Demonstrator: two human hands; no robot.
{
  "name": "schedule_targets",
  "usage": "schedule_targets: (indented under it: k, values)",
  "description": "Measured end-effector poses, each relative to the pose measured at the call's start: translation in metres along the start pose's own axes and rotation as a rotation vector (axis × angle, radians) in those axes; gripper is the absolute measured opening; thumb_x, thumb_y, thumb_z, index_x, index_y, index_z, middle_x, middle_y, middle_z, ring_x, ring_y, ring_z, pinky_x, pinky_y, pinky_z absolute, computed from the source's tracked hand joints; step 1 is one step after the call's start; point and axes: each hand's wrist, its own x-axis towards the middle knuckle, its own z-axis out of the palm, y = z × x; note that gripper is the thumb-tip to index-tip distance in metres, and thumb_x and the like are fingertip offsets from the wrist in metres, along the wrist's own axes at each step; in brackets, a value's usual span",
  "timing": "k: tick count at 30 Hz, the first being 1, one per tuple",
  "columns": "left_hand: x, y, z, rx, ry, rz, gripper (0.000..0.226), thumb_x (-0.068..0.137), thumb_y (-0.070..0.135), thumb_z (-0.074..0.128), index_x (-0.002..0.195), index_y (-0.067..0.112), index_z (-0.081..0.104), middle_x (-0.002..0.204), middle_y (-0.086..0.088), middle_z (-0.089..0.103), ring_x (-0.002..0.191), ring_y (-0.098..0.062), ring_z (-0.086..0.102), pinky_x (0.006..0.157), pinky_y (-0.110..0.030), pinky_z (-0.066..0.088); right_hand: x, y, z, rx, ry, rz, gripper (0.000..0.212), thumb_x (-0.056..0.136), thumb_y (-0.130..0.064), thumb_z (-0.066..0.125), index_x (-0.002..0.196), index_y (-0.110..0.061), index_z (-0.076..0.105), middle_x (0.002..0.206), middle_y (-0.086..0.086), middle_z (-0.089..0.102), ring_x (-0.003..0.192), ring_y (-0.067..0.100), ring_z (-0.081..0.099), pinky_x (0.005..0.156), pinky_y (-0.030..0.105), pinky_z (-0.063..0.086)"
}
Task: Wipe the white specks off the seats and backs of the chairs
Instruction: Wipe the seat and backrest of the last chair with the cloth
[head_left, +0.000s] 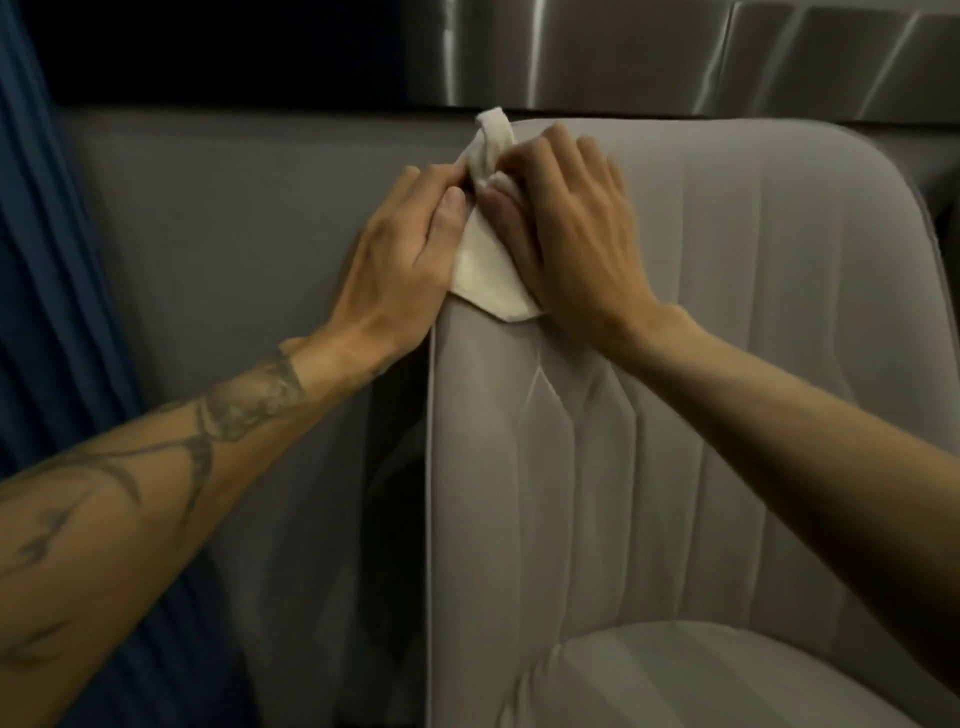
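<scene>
Far left of frame: one pleated blue curtain (47, 312). Left of centre: one left hand (400, 249), pinching one crumpled white cloth (488, 270) between thumb and forefinger. Cloth pressed at upper centre onto the left edge of one ribbed grey upholstered chair back (727, 312). Just right: one right hand (566, 234), fingers curled onto the cloth. Lower right: one grey seat cushion (675, 675).

The cloth (485, 270): off-white to cream, plain, unprinted. The chair back (727, 364): pale grey-beige upholstery, vertical stitched ribs, lighter piping down its left edge. The seat cushion (675, 675): same grey-beige, faint ribbing. The wall panel (234, 234): plain mid grey. The curtain (52, 312): deep blue, vertical folds. The upper panel (675, 52): silver-grey, streaked highlights. The window (208, 47): black. The left forearm (156, 467): dark grey-black line tattoo
</scene>
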Motion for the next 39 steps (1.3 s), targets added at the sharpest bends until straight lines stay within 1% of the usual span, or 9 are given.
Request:
schedule_targets:
  k: [4,8,11,14,17,22,25,31,39]
  values:
    - [-0.010,0.006,0.007,0.027,0.029,-0.037,0.046,0.112,0.030,0.034,0.153,0.016,0.048,0.133,-0.004,0.056,0.118,-0.008,0.053,0.095,-0.014,0.040,-0.092,-0.021,-0.001,0.150,0.031,0.056,0.023,0.104,-0.031,0.051,0.102,-0.010,0.060,0.090,0.010,0.053,0.079,0.028,0.050,0.073,0.042,0.039]
    - [-0.016,0.015,0.018,0.052,0.068,-0.115,0.052,0.110,0.041,0.031,0.157,0.023,0.042,0.131,0.001,0.053,0.106,0.000,0.050,0.091,-0.022,0.041,-0.191,-0.031,-0.018,0.155,-0.145,-0.167,0.017,0.101,-0.032,0.056,0.106,-0.016,0.052,0.096,0.006,0.057,0.074,0.027,0.051,0.069,0.039,0.039]
    - [-0.018,0.018,0.023,0.095,0.093,-0.120,0.054,0.109,0.045,0.029,0.158,0.024,0.039,0.137,0.000,0.051,0.112,-0.015,0.056,0.100,-0.040,0.048,-0.153,-0.007,-0.019,0.048,-0.104,-0.232,0.018,0.104,-0.034,0.050,0.105,-0.016,0.053,0.093,0.010,0.057,0.075,0.029,0.051,0.069,0.040,0.038]
    - [-0.019,0.016,0.027,0.113,0.112,-0.124,0.057,0.108,0.048,0.027,0.159,0.025,0.038,0.140,-0.001,0.050,0.117,-0.020,0.057,0.102,-0.050,0.048,-0.078,0.012,-0.009,-0.114,0.074,0.068,0.027,0.105,-0.036,0.046,0.100,-0.012,0.059,0.092,0.012,0.057,0.080,0.032,0.052,0.072,0.043,0.039]
    - [-0.020,0.016,0.030,0.116,0.132,-0.114,0.058,0.107,0.048,0.027,0.158,0.023,0.039,0.137,-0.002,0.051,0.114,-0.017,0.056,0.101,-0.048,0.048,-0.082,-0.001,-0.001,-0.094,0.122,0.213,0.029,0.105,-0.035,0.045,0.100,-0.012,0.061,0.093,0.011,0.057,0.082,0.032,0.052,0.073,0.045,0.041]
    - [-0.021,0.016,0.033,0.119,0.136,-0.132,0.058,0.107,0.049,0.027,0.159,0.024,0.038,0.138,-0.003,0.051,0.114,-0.019,0.057,0.100,-0.049,0.048,-0.197,-0.042,-0.016,0.140,-0.113,-0.012,0.018,0.103,-0.033,0.052,0.103,-0.015,0.050,0.091,0.009,0.059,0.077,0.028,0.050,0.071,0.042,0.040]
    - [-0.021,0.015,0.033,0.128,0.147,-0.119,0.057,0.108,0.046,0.027,0.158,0.023,0.039,0.136,-0.004,0.051,0.113,-0.018,0.055,0.100,-0.046,0.048,-0.152,-0.022,-0.018,0.048,-0.086,-0.156,0.019,0.102,-0.033,0.054,0.104,-0.014,0.051,0.088,0.013,0.060,0.075,0.030,0.053,0.070,0.041,0.039]
    - [-0.019,0.006,0.033,0.150,0.143,-0.081,0.054,0.109,0.045,0.028,0.156,0.022,0.043,0.136,-0.004,0.053,0.110,-0.013,0.054,0.091,-0.030,0.044,-0.034,0.001,0.005,-0.070,0.193,0.247,0.033,0.102,-0.036,0.047,0.102,-0.009,0.065,0.096,0.013,0.063,0.085,0.031,0.058,0.074,0.045,0.044]
    - [-0.019,0.010,0.031,0.151,0.125,-0.098,0.056,0.108,0.046,0.026,0.156,0.023,0.042,0.139,-0.004,0.051,0.116,-0.023,0.056,0.099,-0.044,0.048,-0.165,-0.052,-0.024,0.207,-0.140,-0.008,0.020,0.104,-0.032,0.049,0.098,-0.013,0.054,0.085,0.010,0.055,0.074,0.027,0.047,0.069,0.042,0.039]
